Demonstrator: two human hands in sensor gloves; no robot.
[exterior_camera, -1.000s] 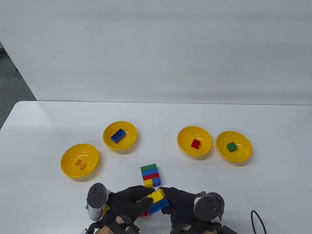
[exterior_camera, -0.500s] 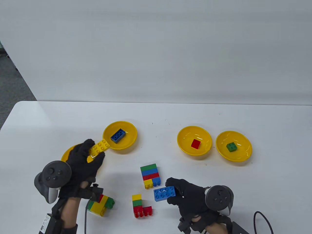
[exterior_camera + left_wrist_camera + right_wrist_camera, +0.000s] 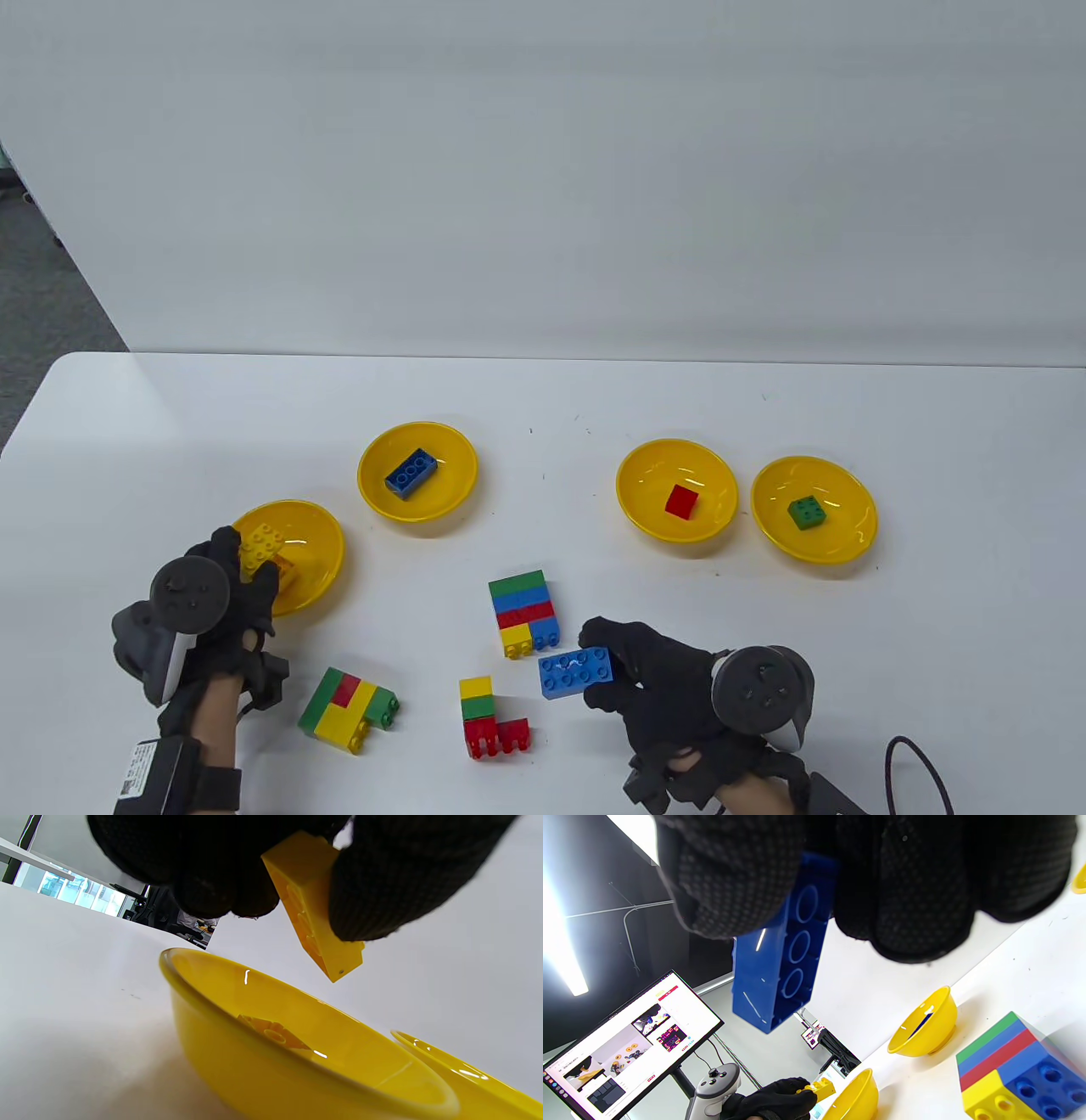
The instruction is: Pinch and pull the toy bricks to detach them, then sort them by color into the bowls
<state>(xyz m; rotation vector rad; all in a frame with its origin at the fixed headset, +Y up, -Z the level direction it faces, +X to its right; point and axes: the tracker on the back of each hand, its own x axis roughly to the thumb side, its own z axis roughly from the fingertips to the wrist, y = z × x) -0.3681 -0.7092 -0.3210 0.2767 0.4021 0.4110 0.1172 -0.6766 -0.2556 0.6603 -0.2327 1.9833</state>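
While the left hand (image 3: pixel 233 586) pinches a glossy yellow brick (image 3: pixel 260 541) with round studs above the leftmost bowl (image 3: pixel 318 556), at the table view's lower left, the right hand (image 3: pixel 653 671) grips a blue eight-stud brick (image 3: pixel 578 671) at lower centre. Smooth, shiny plastic bowls; knit, dotted gloves. No legible writing on the bricks.

Glossy yellow plastic bowls (image 3: pixel 314 552) catch highlights on a smooth, matt white table (image 3: pixel 543 399), and the toy bricks, among them a blue brick (image 3: pixel 577 672) and a yellow brick (image 3: pixel 259 543), show hard, shiny moulded plastic. Both the left hand (image 3: pixel 229 607) and the right hand (image 3: pixel 670 688) wear black knit cloth gloves with a dotted, matt weave, each strapped with a tracker (image 3: pixel 761 686) of smooth grey plastic.
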